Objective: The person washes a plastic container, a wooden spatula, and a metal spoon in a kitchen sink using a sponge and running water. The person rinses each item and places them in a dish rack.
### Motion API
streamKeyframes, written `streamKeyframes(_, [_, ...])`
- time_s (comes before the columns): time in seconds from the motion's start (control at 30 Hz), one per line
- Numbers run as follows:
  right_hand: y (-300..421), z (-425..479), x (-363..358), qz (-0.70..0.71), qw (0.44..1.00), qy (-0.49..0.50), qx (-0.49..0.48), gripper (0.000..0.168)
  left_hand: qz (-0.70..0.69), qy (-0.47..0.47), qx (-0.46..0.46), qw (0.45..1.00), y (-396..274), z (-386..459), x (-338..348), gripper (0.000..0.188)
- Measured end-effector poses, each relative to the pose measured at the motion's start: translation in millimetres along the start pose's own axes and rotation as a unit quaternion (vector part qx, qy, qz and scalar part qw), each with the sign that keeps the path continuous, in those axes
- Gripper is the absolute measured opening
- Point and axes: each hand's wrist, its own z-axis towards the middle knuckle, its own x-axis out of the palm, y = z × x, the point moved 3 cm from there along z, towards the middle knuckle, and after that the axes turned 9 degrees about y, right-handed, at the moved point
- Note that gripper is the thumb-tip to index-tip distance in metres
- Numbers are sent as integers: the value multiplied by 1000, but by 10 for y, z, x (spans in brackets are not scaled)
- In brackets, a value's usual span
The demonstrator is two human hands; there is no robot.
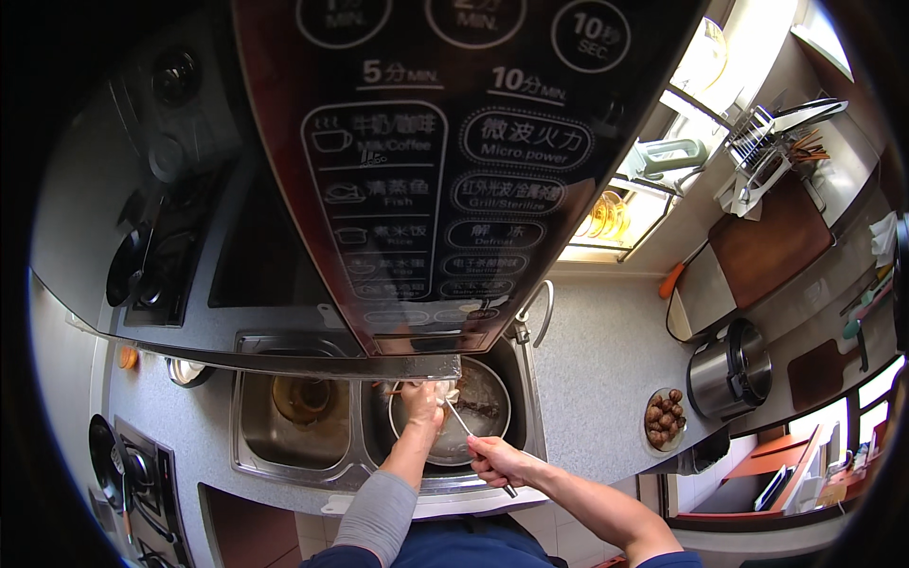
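My left hand is over the left part of a round metal basin in the right sink bowl, closed on a pale, whitish item whose kind I cannot tell. The microwave edge hides part of the item. In my right hand is a slim metal utensil by its handle; its far end meets or lies close to the pale item. The metal basin holds water and some dark bits. Orange-brown sticks, partly hidden, show left of my left hand.
A microwave control panel hangs close above the double sink. The left bowl holds an amber bowl. On the right counter stand a plate of round brown items and an electric cooker. A curved faucet rises behind the basin; a stove is at left.
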Motion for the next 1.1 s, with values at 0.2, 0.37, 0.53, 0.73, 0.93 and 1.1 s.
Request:
streamKeyframes(0.2, [5,27,-104,-312,934,-175,-26,41,102,184,-89,974,-213,123,9,17])
streamKeyframes(0.37, [343,-126,-265,-586,767,-234,-114,49,405,288,102,862,-309,442,-118,2])
streamKeyframes(0.53, [666,-430,-273,-717,639,-272,-57,41,661,413,123,614,-341,632,-162,15])
streamKeyframes(0.73, [976,-371,-42,-835,448,-313,-62,35,710,475,-11,520,-430,511,109,21])
streamKeyframes(0.93, [710,-388,-286,-731,639,-232,-57,45,632,532,-119,551,-624,532,-6,33])
streamKeyframes(1.1, [390,-261,-332,-589,782,-184,-83,49,378,487,-27,787,-369,641,-350,34])
